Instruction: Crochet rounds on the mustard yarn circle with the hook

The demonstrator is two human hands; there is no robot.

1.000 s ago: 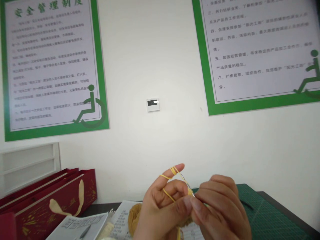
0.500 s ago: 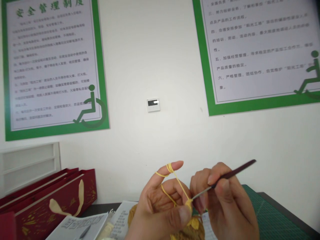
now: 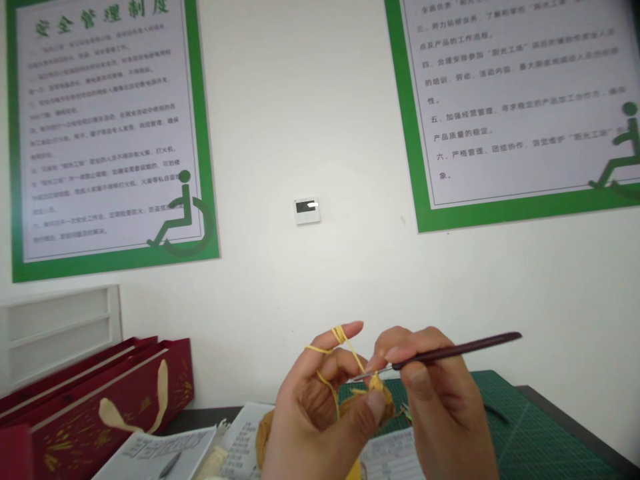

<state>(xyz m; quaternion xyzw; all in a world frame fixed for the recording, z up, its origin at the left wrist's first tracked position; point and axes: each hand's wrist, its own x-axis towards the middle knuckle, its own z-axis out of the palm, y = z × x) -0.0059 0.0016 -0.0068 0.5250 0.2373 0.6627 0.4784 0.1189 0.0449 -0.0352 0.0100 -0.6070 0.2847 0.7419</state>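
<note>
My left hand (image 3: 325,407) pinches a small yellow crochet piece (image 3: 379,385) between thumb and fingers. Yellow yarn (image 3: 339,333) is wound round its raised index finger and runs down to the piece. In my right hand (image 3: 440,393) is a crochet hook (image 3: 460,350) with a dark handle, held between thumb and fingers. Its metal shaft crosses just above the piece, the tip pointing left near the yarn. A brownish-yellow ball of yarn (image 3: 264,440) lies behind my left hand, mostly hidden.
Dark red gift bags (image 3: 115,407) stand at the left. Printed sheets (image 3: 160,450) with a pen (image 3: 171,463) lie in front of them. A green cutting mat (image 3: 535,427) covers the table's right side. The wall behind carries green-framed posters (image 3: 213,200) and a small white panel (image 3: 307,211).
The crochet hook has swung flatter, its tip moving left and up past the crochet piece. My right hand has turned and shifted slightly left; my left hand stays nearly still.
</note>
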